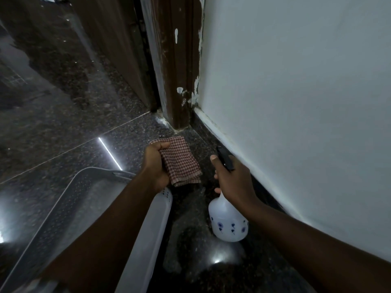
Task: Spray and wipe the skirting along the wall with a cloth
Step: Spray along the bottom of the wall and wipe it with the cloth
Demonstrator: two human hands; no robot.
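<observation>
Gripping a folded red-checked cloth (179, 161), the left hand (155, 166) is hovering above the dark floor (63, 127), while the right hand (234, 180) is squeezing a white spray bottle (227, 220) beside the dark skirting (207, 132) under the white wall (296, 81).

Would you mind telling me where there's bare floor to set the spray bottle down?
Free: the dark floor between the white basket and skirting, and ahead between cloth and door frame. Crowded: the basket fills the lower left.
</observation>
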